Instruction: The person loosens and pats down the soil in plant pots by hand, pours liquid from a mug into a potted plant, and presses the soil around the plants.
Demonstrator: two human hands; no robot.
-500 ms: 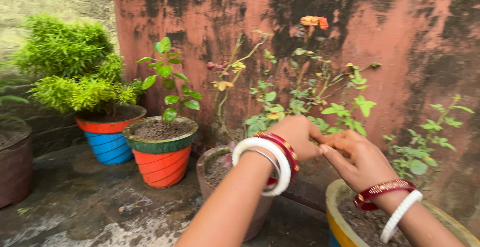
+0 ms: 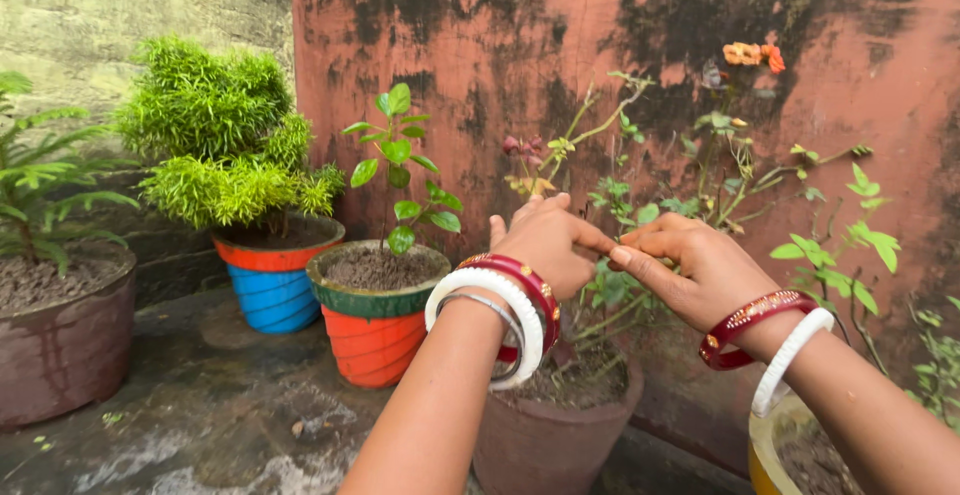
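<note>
I see my left hand (image 2: pixel 545 245) and right hand (image 2: pixel 690 270) meet fingertip to fingertip above the brown pot (image 2: pixel 550 440), fingers pinched together, perhaps on a leaf.

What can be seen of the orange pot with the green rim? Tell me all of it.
The orange pot is round and tapers downward, with ribbed orange sides and a worn green rim; it looks like painted clay or plastic. It stands upright on the wet, dark ground, filled with dark soil, and holds a thin young plant with broad green leaves. A blue pot stands close on its left, and the left hand is raised to its right, not touching it.
</note>
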